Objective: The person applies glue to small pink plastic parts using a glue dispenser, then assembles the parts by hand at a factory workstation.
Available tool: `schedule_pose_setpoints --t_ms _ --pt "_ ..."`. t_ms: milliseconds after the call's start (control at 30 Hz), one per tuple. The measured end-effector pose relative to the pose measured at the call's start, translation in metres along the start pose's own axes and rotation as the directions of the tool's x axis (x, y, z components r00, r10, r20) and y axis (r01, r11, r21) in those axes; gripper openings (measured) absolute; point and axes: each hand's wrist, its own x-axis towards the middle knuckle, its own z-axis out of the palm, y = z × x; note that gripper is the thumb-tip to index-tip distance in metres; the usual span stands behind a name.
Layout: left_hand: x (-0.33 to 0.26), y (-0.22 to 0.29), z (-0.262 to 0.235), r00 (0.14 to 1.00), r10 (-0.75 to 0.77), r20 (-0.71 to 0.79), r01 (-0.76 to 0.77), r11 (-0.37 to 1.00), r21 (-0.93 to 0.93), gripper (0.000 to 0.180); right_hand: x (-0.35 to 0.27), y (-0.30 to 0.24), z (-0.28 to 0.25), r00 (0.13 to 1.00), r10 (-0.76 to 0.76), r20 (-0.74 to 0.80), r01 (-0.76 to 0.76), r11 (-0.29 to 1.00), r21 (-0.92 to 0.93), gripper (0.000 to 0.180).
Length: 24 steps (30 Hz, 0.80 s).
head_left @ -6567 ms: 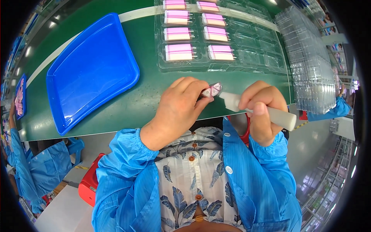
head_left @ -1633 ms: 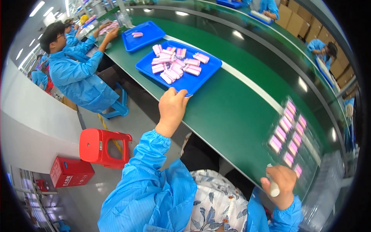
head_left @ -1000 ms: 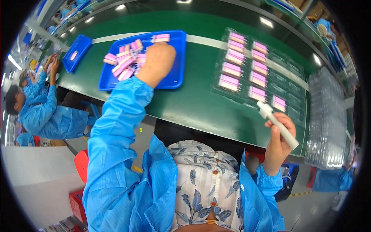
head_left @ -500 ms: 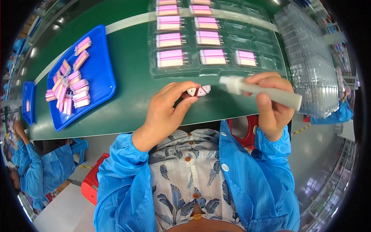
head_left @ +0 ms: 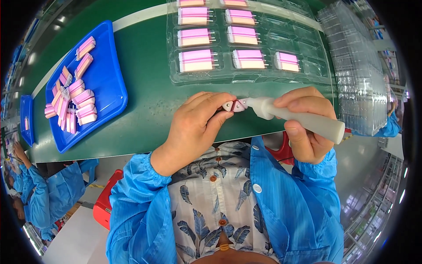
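Note:
My left hand (head_left: 195,125) pinches a small pink-and-white block (head_left: 233,105) end-on, close to my chest. My right hand (head_left: 305,123) grips a white cylindrical tool (head_left: 303,119) whose tip touches the block's end. Both hands hover over the near edge of the green belt (head_left: 149,97). Beyond them lies a clear plastic tray (head_left: 248,44) with several pink blocks set in its pockets. A blue tray (head_left: 103,83) at the left holds several loose pink blocks (head_left: 72,99).
A tall stack of empty clear trays (head_left: 358,75) stands at the right. Another blue tray (head_left: 26,119) lies further left on the belt. A red stool (head_left: 105,200) stands below my left arm. People in blue coats sit at the far left.
My left hand reached out to the blue tray, took a pink block and came back to my chest. My right hand brought the white tool's tip against the block.

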Motion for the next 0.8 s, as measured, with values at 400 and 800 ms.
schedule_pose_setpoints --t_ms 400,800 --pt "0.001 0.001 0.004 0.997 0.081 -0.005 -0.08 0.996 0.049 0.033 0.001 0.004 0.006 0.998 0.007 0.06 -0.003 0.998 -0.062 0.025" --pt "-0.007 0.003 0.012 0.996 0.023 -0.082 -0.016 0.996 0.084 0.031 -0.02 -0.023 0.013 0.997 0.048 -0.061 -0.053 0.996 -0.073 0.027"
